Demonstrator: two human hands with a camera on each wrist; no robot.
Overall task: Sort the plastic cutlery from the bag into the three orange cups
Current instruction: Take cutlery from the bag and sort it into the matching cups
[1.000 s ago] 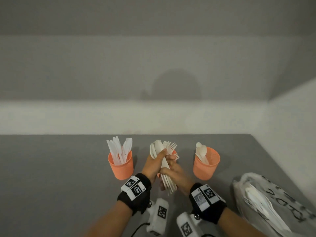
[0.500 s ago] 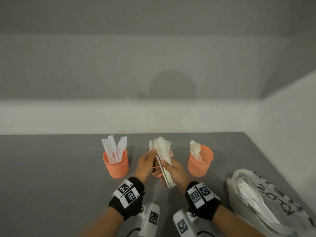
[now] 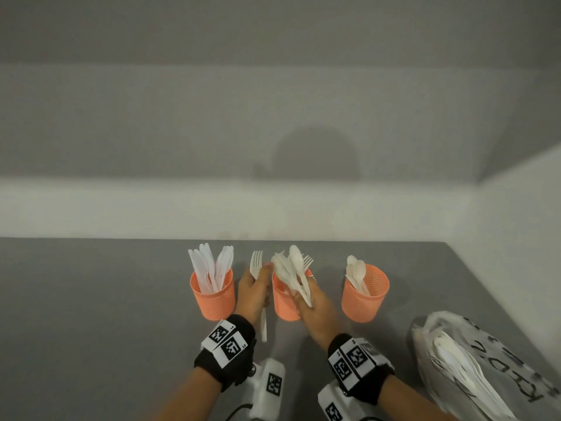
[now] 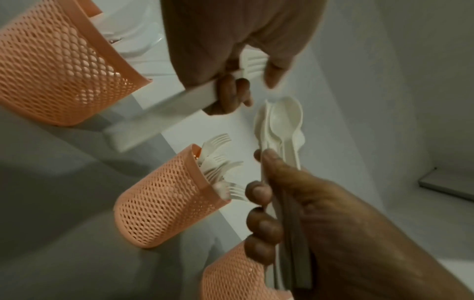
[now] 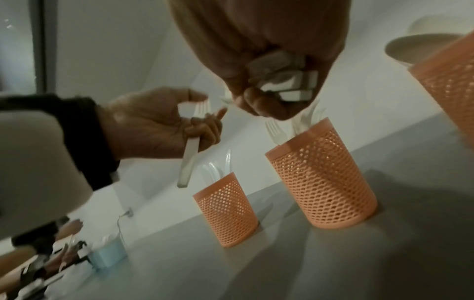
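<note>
Three orange mesh cups stand in a row on the grey table: the left cup holds knives, the middle cup holds forks, and the right cup holds spoons. My left hand grips a single white fork upright between the left and middle cups; the fork hangs handle-down. Just above the middle cup, my right hand grips a bundle of mixed white cutlery by the handles. The left wrist view shows spoons at the front of that bundle.
The clear plastic bag with more white cutlery lies at the near right, close to the table's right edge. A pale wall runs behind the cups. A small light-blue object sits far to the left.
My left hand has drawn one fork out of the bundle and moved left, away from my right hand. The right hand keeps the bundle over the middle cup.
</note>
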